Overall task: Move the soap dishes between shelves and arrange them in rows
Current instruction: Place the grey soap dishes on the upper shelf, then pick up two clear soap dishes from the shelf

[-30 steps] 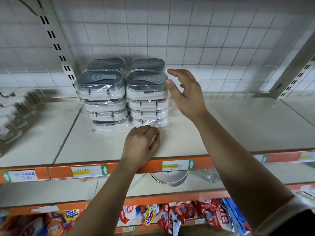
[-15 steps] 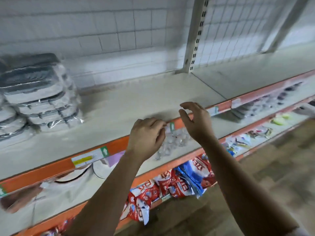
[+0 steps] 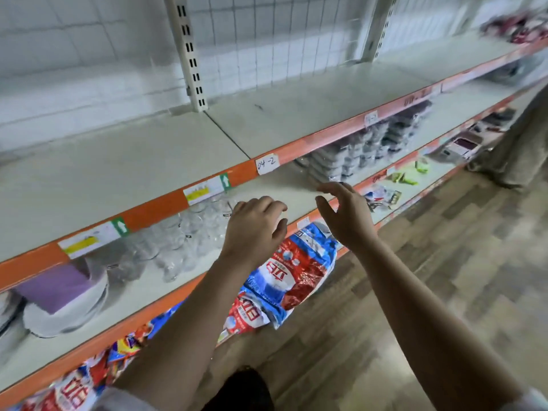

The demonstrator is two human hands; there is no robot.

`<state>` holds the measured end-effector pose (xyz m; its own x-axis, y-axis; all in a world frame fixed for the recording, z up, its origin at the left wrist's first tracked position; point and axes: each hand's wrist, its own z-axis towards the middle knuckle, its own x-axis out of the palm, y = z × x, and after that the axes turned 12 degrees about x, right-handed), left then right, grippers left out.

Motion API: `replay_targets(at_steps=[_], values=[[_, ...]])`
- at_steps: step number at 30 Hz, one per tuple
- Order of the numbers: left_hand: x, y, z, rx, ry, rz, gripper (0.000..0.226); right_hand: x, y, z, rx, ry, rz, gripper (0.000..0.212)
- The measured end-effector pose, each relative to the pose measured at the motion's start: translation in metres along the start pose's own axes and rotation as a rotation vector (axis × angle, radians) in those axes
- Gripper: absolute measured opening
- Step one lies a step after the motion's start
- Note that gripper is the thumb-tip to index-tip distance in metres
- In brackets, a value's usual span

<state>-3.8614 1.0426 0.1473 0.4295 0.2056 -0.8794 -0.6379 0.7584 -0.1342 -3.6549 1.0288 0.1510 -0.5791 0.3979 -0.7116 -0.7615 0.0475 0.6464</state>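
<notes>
Cam swung right, stack gone | your left hand (image 3: 255,229) loose-curled, right hand (image 3: 347,216) spread, both empty | soap dishes (image 3: 350,155) far right: prob light, film-slick, grip sides

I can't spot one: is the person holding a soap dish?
No, the left hand and right hand hold nothing; the wrapped soap dishes sit on the shelf beyond them.
</notes>
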Motion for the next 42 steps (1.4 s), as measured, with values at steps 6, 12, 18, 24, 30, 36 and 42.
replay_targets(at_steps=[6,12,18,24,30,36,42], values=[[0.070,-0.015,0.063,-0.003,0.032,-0.032,0.040,-0.012,-0.075,0.048,0.069,0.038,-0.022,0.024],[0.143,-0.024,0.147,-0.011,0.072,-0.104,0.039,-0.029,-0.147,0.110,0.125,0.057,-0.102,0.026],[0.199,-0.022,0.212,-0.024,0.128,-0.133,0.043,-0.022,-0.207,0.166,0.164,0.096,-0.119,0.028],[0.256,-0.022,0.249,-0.120,0.144,-0.142,0.052,-0.003,-0.263,0.211,0.149,0.137,-0.051,0.045],[0.314,-0.021,0.282,-0.225,0.052,-0.062,0.058,0.017,-0.325,0.245,0.062,0.159,-0.005,0.043],[0.365,0.002,0.327,-0.340,-0.077,0.213,0.062,0.037,-0.368,0.289,-0.151,0.126,0.059,0.043],[0.406,0.031,0.365,-0.519,-0.106,0.363,0.069,0.057,-0.387,0.334,-0.303,-0.018,0.102,0.041]])
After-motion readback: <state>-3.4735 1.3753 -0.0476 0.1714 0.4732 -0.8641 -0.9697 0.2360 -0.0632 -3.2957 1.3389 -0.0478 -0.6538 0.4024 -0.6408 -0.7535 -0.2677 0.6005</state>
